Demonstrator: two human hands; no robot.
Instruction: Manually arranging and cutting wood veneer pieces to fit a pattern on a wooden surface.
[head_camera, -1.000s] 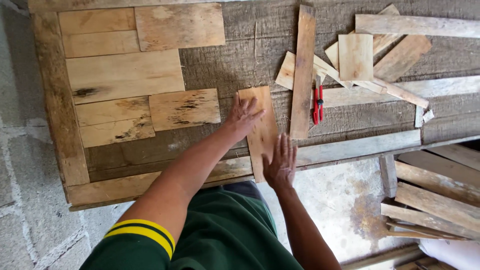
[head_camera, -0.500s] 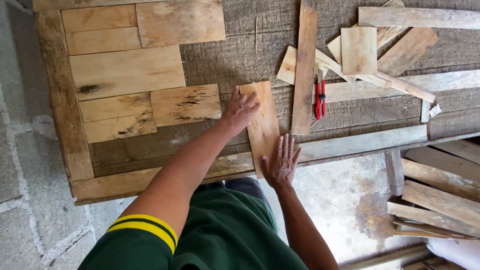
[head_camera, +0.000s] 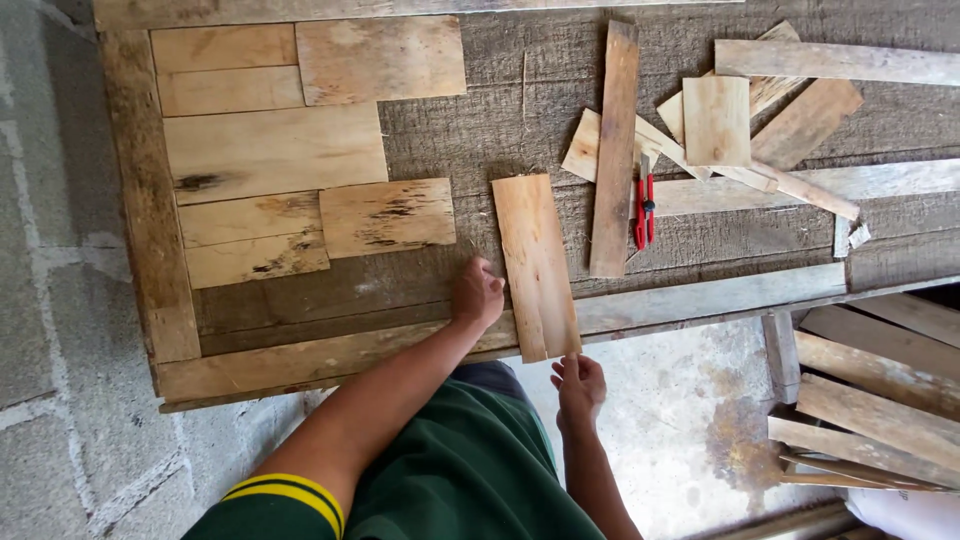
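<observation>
a: surface first. what lies under the hands?

b: a wide tabletop of dark grey rough-sawn boards (head_camera: 480, 130), edged on the left by a weathered upright plank frame (head_camera: 150, 210) and along the near side by a long pale rail (head_camera: 340, 355). beyond the left edge, a grey block wall (head_camera: 50, 300). below the near edge, a stained concrete floor (head_camera: 680, 420), with a stack of loose pale planks (head_camera: 870, 400) at lower right.

a: what is already laid on the boards?

b: a patch of pale rectangular wooden tiles (head_camera: 270, 150) fitted edge to edge in the upper left corner, some with dark knots.

a: and the piece in hand?

b: a pale orange rectangular wooden slat (head_camera: 535, 265) lies flat, running from mid-table to the near rail, its lower end overhanging the edge. the right hand (head_camera: 578, 388) pinches that lower end, fingers closed on it. the left hand (head_camera: 477, 295) sits just left of the slat, curled loosely on the boards, touching or almost touching its edge; i cannot tell whether it grips anything.

a: nearby things?

b: a long narrow brown plank (head_camera: 613, 150) just right of the slat, a red-handled cutter (head_camera: 642, 210) beside it, and a loose heap of pale wood offcuts (head_camera: 740, 130) at upper right.

a: packages, labels, signs?

b: only the green sleeve with yellow and black cuff bands (head_camera: 290, 495).
</observation>
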